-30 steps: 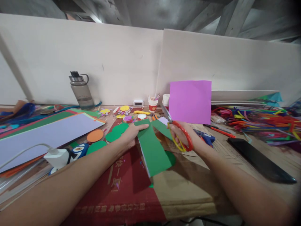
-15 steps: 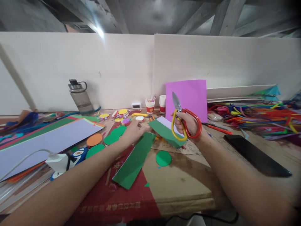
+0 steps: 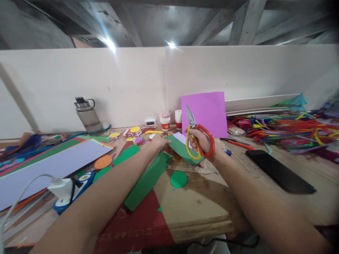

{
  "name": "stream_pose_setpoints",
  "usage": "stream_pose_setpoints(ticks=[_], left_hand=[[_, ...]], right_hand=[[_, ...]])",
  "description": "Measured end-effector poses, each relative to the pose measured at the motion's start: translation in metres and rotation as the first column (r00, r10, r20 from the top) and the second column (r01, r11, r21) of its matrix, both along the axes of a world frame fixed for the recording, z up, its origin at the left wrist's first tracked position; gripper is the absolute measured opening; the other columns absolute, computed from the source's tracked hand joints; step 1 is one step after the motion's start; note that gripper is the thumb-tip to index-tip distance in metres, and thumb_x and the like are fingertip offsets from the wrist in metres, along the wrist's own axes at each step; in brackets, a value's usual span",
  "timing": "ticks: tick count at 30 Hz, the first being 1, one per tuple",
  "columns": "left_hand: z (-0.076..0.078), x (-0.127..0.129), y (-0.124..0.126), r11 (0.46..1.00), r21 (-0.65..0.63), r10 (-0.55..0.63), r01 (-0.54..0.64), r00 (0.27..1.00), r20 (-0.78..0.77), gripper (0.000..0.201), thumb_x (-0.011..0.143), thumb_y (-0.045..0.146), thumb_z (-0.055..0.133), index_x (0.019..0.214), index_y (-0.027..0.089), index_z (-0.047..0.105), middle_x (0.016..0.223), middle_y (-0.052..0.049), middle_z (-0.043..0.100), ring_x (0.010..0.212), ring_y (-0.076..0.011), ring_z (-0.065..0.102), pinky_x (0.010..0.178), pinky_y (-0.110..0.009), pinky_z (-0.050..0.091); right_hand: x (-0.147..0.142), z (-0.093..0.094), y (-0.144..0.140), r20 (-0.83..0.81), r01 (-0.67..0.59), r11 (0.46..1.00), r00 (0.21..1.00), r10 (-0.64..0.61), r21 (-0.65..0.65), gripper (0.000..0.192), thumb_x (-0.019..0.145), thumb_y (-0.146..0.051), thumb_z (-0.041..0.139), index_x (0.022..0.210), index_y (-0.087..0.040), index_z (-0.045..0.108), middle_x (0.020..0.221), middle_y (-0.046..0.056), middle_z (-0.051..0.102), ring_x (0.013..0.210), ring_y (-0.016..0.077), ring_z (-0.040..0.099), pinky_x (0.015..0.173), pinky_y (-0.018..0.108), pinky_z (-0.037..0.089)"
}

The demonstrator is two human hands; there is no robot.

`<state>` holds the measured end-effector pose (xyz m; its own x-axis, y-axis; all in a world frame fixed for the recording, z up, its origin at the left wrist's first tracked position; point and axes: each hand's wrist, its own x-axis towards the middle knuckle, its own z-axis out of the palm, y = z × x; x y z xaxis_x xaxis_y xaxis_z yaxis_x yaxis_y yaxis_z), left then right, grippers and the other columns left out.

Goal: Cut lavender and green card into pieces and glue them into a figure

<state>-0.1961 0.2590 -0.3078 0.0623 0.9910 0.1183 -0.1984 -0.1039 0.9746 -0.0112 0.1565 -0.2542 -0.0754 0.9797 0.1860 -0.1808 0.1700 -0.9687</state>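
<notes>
We grip scissors (image 3: 198, 140) in right hand (image 3: 205, 143), blades shut, pointing up. Left hand (image 3: 158, 143) flat, unclenched, on green strip (image 3: 148, 180); strip's long axis runs from fingertips back toward us, left hand nearer.

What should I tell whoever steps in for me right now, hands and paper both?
Right hand: closed on the red-and-yellow scissors, blades shut and pointing up, off the paper.
Left hand: fingers flat by the far end of the long green strip, near a second green piece.
Done: the strip lies loose on the cardboard; one green circle lies beside it, more green circles to the left.
Left: the second green piece looks uncut; the purple sheet leans against the wall.
</notes>
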Motion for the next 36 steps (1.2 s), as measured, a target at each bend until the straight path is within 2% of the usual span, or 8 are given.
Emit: stream_pose_setpoints(ticks=[4, 10, 17, 23, 27, 30, 33, 36], left_hand=[[0.019, -0.007, -0.003, 0.995, -0.061, 0.084, -0.084, 0.996, -0.004, 0.019, 0.063, 0.011, 0.078, 0.066, 0.017, 0.06, 0.052, 0.002, 0.058, 0.051, -0.0112, 0.056, 0.055, -0.023, 0.046], [0.052, -0.037, -0.019, 0.984, -0.001, 0.169, -0.176, 0.939, 0.299, 0.014, 0.071, 0.015, 0.072, 0.071, 0.015, 0.059, 0.07, 0.0, 0.068, 0.062, -0.0109, 0.062, 0.069, -0.025, 0.053], [0.06, -0.05, -0.023, 0.968, 0.093, 0.186, -0.235, 0.912, 0.367, 0.018, 0.07, 0.02, 0.077, 0.075, 0.018, 0.059, 0.072, 0.003, 0.069, 0.061, -0.0105, 0.062, 0.067, -0.024, 0.053], [0.061, -0.053, -0.025, 0.943, 0.174, 0.197, -0.285, 0.896, 0.398, 0.018, 0.07, 0.02, 0.076, 0.073, 0.018, 0.058, 0.07, 0.003, 0.069, 0.062, -0.0096, 0.062, 0.063, -0.02, 0.052], [0.063, -0.047, -0.034, 0.949, 0.166, 0.192, -0.269, 0.907, 0.375, 0.017, 0.073, 0.024, 0.075, 0.077, 0.018, 0.059, 0.075, 0.002, 0.07, 0.068, -0.0103, 0.064, 0.07, -0.022, 0.053], [0.059, -0.03, -0.044, 0.975, 0.131, 0.107, -0.182, 0.89, 0.443, 0.022, 0.075, 0.028, 0.075, 0.09, 0.017, 0.064, 0.09, -0.003, 0.074, 0.082, -0.0146, 0.068, 0.084, -0.029, 0.055], [0.051, -0.009, -0.056, 0.996, 0.086, -0.025, -0.015, 0.895, 0.445, 0.03, 0.076, 0.028, 0.074, 0.102, 0.015, 0.065, 0.098, -0.008, 0.075, 0.09, -0.0201, 0.07, 0.091, -0.037, 0.055], [0.047, 0.002, -0.062, 0.998, 0.054, -0.059, 0.04, 0.909, 0.412, 0.036, 0.073, 0.015, 0.075, 0.108, 0.014, 0.066, 0.103, -0.009, 0.074, 0.092, -0.0213, 0.07, 0.096, -0.041, 0.053]], right_hand=[[0.001, 0.001, -0.002, 0.069, 0.173, 0.971, 0.98, -0.187, 0.166, 0.023, 0.076, -0.037, 0.062, 0.088, -0.02, 0.053, 0.051, -0.007, 0.046, 0.039, 0.0091, 0.043, 0.036, 0.022, 0.035], [0.006, 0.002, 0.0, 0.091, 0.467, 0.808, 0.844, -0.528, 0.359, 0.036, 0.075, -0.04, 0.063, 0.105, -0.024, 0.051, 0.077, -0.002, 0.056, 0.061, 0.0127, 0.057, 0.06, 0.027, 0.049], [-0.001, -0.011, 0.021, 0.052, 0.338, 0.916, 0.933, -0.356, 0.215, 0.031, 0.07, -0.043, 0.066, 0.09, -0.026, 0.048, 0.073, -0.004, 0.052, 0.066, 0.015, 0.055, 0.062, 0.028, 0.049], [-0.014, -0.006, 0.003, -0.049, 0.185, 0.981, 0.982, -0.182, 0.056, 0.037, 0.077, -0.058, 0.061, 0.087, -0.024, 0.049, 0.067, -0.002, 0.057, 0.055, 0.0165, 0.058, 0.05, 0.03, 0.05], [-0.014, -0.006, -0.005, 0.077, 0.147, 0.987, 0.985, -0.152, 0.067, 0.035, 0.072, -0.049, 0.069, 0.079, -0.023, 0.048, 0.054, -0.003, 0.054, 0.044, 0.0159, 0.053, 0.045, 0.031, 0.047], [-0.012, -0.008, -0.005, 0.144, 0.239, 0.96, 0.955, -0.26, 0.149, 0.029, 0.067, -0.036, 0.071, 0.078, -0.022, 0.048, 0.058, -0.002, 0.057, 0.049, 0.0152, 0.055, 0.049, 0.029, 0.047], [-0.012, -0.009, -0.002, 0.088, 0.366, 0.895, 0.913, -0.398, 0.254, 0.029, 0.067, -0.033, 0.07, 0.083, -0.023, 0.048, 0.072, -0.001, 0.061, 0.06, 0.015, 0.059, 0.056, 0.029, 0.05], [-0.012, -0.011, 0.002, 0.014, 0.369, 0.877, 0.92, -0.392, 0.307, 0.033, 0.069, -0.036, 0.069, 0.088, -0.023, 0.045, 0.077, -0.001, 0.059, 0.059, 0.0132, 0.057, 0.056, 0.028, 0.049]])
